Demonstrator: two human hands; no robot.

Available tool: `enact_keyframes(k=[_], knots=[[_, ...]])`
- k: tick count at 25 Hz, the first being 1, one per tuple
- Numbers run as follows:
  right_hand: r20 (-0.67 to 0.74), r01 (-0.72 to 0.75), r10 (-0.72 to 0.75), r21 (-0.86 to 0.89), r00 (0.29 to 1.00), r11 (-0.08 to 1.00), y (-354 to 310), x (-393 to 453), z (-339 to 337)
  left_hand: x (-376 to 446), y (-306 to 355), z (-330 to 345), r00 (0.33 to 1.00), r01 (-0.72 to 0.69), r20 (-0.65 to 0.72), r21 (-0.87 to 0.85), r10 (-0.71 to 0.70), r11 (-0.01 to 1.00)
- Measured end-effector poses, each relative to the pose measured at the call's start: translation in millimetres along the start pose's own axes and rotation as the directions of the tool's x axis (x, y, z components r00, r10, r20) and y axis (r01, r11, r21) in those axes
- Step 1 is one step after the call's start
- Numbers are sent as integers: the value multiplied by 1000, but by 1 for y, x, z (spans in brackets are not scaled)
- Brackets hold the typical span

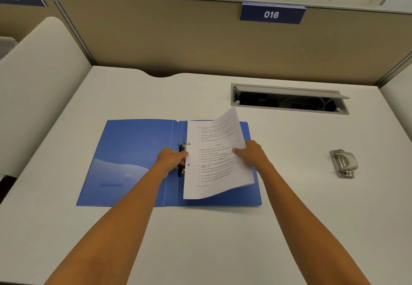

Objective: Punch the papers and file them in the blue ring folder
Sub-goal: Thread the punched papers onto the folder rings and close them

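The blue ring folder (131,151) lies open flat on the white desk. Its metal ring mechanism (183,151) stands along the spine. A thin stack of printed papers (214,164) sits over the folder's right half, its left edge at the rings and its right side lifted and curled. One punched hole shows near the left edge. My left hand (171,157) grips the papers' left edge at the rings. My right hand (252,153) pinches the right side, thumb on top. A grey metal hole punch (344,164) sits on the desk at the right.
A recessed cable tray (289,100) with its lid raised is set into the desk (200,240) behind the folder. A beige partition with a "016" sign (272,14) closes the back. A cream side panel (40,88) rises at the left.
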State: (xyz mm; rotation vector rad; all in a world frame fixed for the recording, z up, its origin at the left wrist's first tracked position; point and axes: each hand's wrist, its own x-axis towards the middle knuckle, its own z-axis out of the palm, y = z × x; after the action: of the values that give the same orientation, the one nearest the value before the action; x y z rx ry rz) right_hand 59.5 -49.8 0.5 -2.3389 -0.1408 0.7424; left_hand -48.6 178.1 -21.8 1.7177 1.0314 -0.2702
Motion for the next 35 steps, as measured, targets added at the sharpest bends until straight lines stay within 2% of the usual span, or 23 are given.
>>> enact_keyframes(k=[3, 9, 13, 18, 22, 30, 35], knots=[[-8, 21, -22, -10, 1000, 1000, -7, -2, -4, -4, -1, -1, 1000, -5, 20, 27, 4, 1000], [-30, 78, -77, 13, 997, 997, -20, -10, -5, -8, -5, -3, 994, 83, -67, -85, -89, 993], [-38, 107, -107, 1, 994, 994, -25, -14, -4, -14, -2, -7, 973, 138, -177, -69, -148, 988], [-33, 117, -117, -3, 993, 993, -27, -16, -5, -32, 6, -7, 947, 311, 78, 17, -311, 950], [-34, 127, -126, 4, 991, 992, -29, -17, -5, -34, 1, -5, 943, 320, 79, 37, -322, 947], [-38, 122, -121, 27, 992, 992, -32, -16, -5, -29, -13, 3, 942, 328, 113, -104, -317, 939], [-33, 113, -112, 8, 993, 994, -25, -13, -6, -31, -20, 15, 942, 328, 109, -119, -316, 937]])
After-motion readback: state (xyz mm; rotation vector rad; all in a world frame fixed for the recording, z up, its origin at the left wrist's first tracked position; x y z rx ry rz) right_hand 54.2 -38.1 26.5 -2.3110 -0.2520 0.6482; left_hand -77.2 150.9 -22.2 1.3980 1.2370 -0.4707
